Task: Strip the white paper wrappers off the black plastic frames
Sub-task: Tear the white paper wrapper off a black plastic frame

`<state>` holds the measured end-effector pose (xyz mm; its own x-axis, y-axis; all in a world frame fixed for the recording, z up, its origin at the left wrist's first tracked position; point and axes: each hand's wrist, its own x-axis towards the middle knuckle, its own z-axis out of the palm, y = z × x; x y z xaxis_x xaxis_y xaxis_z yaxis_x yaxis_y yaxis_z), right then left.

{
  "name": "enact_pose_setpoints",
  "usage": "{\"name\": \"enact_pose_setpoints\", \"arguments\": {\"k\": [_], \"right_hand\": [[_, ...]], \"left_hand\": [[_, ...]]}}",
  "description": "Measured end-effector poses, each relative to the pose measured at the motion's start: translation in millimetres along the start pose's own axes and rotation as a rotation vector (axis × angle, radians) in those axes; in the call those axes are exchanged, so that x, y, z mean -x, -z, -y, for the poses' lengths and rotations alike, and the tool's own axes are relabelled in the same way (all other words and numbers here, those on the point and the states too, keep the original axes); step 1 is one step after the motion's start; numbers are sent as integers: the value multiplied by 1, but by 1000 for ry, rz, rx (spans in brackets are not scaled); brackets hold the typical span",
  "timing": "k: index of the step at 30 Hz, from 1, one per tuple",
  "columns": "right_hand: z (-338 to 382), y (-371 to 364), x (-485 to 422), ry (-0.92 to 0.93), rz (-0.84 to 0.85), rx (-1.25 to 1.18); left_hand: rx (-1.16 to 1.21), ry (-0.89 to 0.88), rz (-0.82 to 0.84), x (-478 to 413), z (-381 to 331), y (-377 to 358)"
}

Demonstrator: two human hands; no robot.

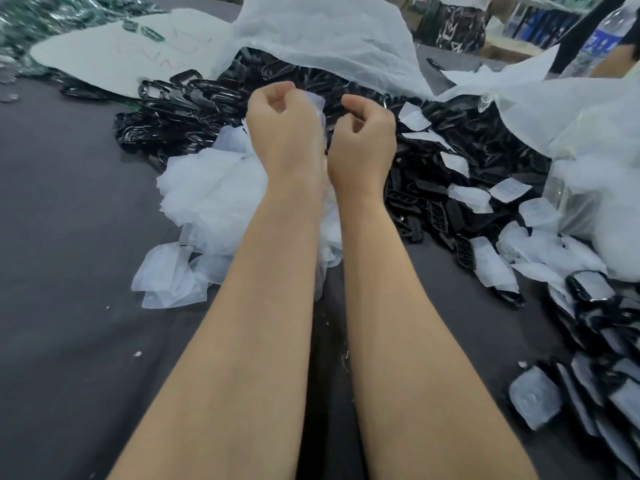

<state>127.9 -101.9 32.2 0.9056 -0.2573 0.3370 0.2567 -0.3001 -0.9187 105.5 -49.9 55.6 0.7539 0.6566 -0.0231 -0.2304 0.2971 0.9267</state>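
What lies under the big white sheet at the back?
Black frames spill from under the sheet toward the hands. How far the pile runs beneath it is hidden.

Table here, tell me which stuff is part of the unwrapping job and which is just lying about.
Part of the job:
left hand
right hand
white wrapper between the hands
pile of black frames
still-wrapped frames
heap of stripped wrappers

Lying about:
water bottle
large white sheet
green clips

Dark table [69, 209], water bottle [604, 36], large white sheet [322, 36]
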Motion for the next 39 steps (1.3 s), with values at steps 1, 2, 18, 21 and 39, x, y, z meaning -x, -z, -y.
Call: {"name": "enact_pose_setpoints", "arguments": {"k": [1, 2, 18, 21, 39], "right_hand": [[1, 8, 5, 18, -49, -21], [4, 17, 12, 31, -61, -18], [0, 104, 111, 71, 232, 120], [-3, 109, 119, 83, 239, 126], [-30, 92, 99, -93, 334, 905]], "left_hand": [[2, -9, 0, 4, -2, 2], [6, -15, 6, 10, -4, 4], [-427, -51, 404, 111, 21, 73], [-431, -33, 385, 116, 24, 80], [44, 146, 95, 115, 30, 80]]}}
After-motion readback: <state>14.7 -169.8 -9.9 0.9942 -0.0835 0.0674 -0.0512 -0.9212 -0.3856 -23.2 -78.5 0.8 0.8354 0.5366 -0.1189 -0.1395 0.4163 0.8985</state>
